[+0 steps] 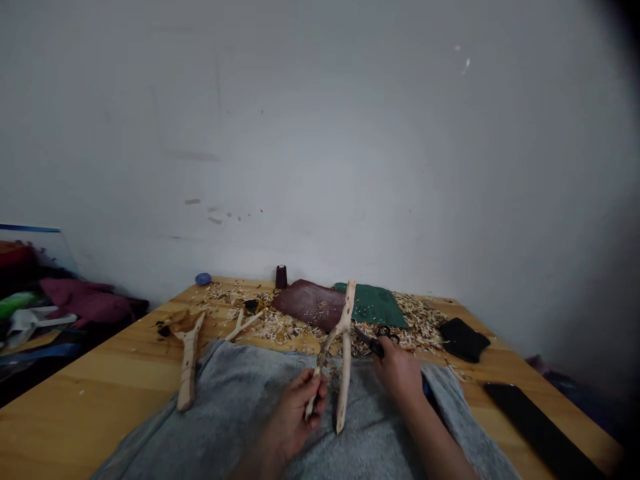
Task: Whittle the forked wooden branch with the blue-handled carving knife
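My left hand (300, 408) is closed around one prong of a peeled forked branch (346, 320). The branch is held upside down over a grey cloth (240, 407), its single stem pointing up and its other prong hanging free. In my right hand (400, 373) is a knife (371, 341) with a dark handle, the fingers wrapped round it. Its blade points left toward the fork, with a small gap between them. Behind the right hand lie black-handled scissors (387, 332), partly hidden.
Wood shavings (415, 320) cover the back of the wooden table (55, 417). Maroon (310, 303) and green sheets (380, 305) lie there, near a dark thread spool (281, 277). Two forked pieces, one thick (187, 367), one thin (243, 325), lie left. A black slab (540, 427) lies right.
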{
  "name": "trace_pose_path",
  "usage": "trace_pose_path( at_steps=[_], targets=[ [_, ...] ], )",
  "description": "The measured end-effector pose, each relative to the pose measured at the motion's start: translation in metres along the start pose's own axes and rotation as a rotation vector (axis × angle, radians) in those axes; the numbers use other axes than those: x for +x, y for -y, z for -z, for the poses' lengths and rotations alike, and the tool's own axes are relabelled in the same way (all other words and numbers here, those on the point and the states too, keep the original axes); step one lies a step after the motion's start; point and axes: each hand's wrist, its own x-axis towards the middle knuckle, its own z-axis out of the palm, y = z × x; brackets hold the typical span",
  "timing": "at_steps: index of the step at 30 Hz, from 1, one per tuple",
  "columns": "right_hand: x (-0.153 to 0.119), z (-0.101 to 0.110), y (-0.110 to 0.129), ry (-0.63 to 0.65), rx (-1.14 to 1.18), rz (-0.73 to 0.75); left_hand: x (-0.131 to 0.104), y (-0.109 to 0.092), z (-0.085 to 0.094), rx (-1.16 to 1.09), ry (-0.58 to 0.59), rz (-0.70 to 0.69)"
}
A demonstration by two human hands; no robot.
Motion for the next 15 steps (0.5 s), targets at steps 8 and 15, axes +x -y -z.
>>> trace_pose_path(
  at_steps=[8,15],
  targets=[
    [-0.028,0.002,0.043,0.002,0.196,0.394,0.0,-0.004,0.005,-0.129,0.085,0.034],
    [-0.033,0.001,0.055,-0.051,0.15,0.43,-0.002,0.015,0.001,0.128,-0.011,-0.081]
  ],
)
